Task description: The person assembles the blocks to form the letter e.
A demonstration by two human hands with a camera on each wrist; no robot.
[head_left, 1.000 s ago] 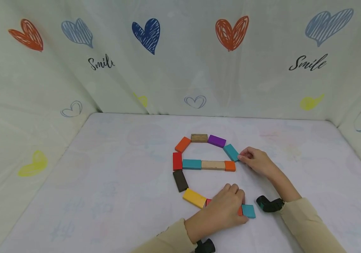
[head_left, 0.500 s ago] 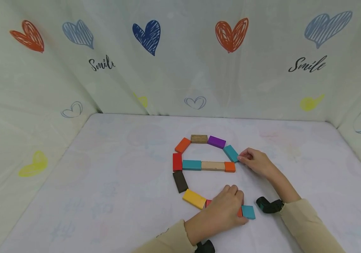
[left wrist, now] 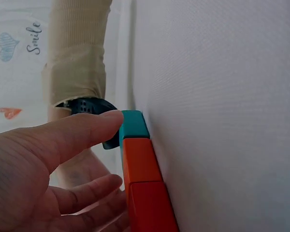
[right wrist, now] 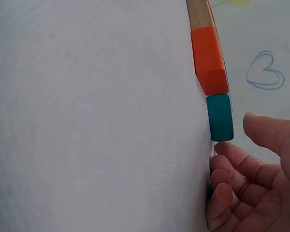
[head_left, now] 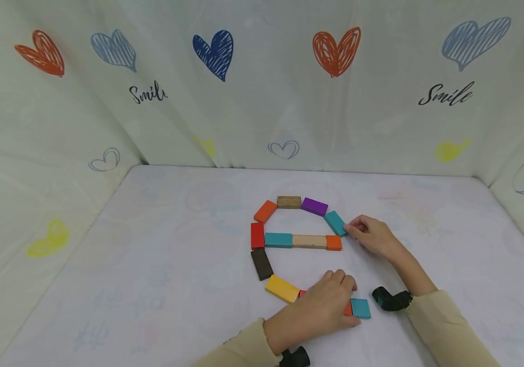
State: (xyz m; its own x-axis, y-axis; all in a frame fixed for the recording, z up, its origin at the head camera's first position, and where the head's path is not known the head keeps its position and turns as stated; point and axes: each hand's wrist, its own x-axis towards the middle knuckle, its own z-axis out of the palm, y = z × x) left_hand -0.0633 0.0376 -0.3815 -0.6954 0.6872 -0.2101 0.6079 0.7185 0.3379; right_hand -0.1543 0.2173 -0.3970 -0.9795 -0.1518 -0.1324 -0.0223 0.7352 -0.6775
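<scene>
In the head view, colored wooden blocks lie in a curved outline with a bar across it. My right hand (head_left: 372, 234) is beside the upper teal block (head_left: 335, 223) at the right end of the arc. The right wrist view shows that thumb apart from the teal block and the fingers loosely curled near its end. Above the bottom row my left hand (head_left: 317, 308) spans the blocks, hiding part of them. Its thumb is close to the lower teal block (left wrist: 134, 124), beside an orange block (left wrist: 141, 159) and a red block (left wrist: 153, 207); its fingers are spread beyond the row.
The left side of the outline has a red block (head_left: 257, 235), a black block (head_left: 262, 264) and a yellow block (head_left: 282, 288). A teal block (head_left: 278, 240), a plain wooden block (head_left: 309, 241) and a small orange block (head_left: 334, 242) form the bar. A heart-printed curtain (head_left: 262, 102) hangs behind the table.
The left fingers have lifted slightly away from the bottom row, and the left wrist has shifted a little to the left. The right hand and the blocks stay almost in place.
</scene>
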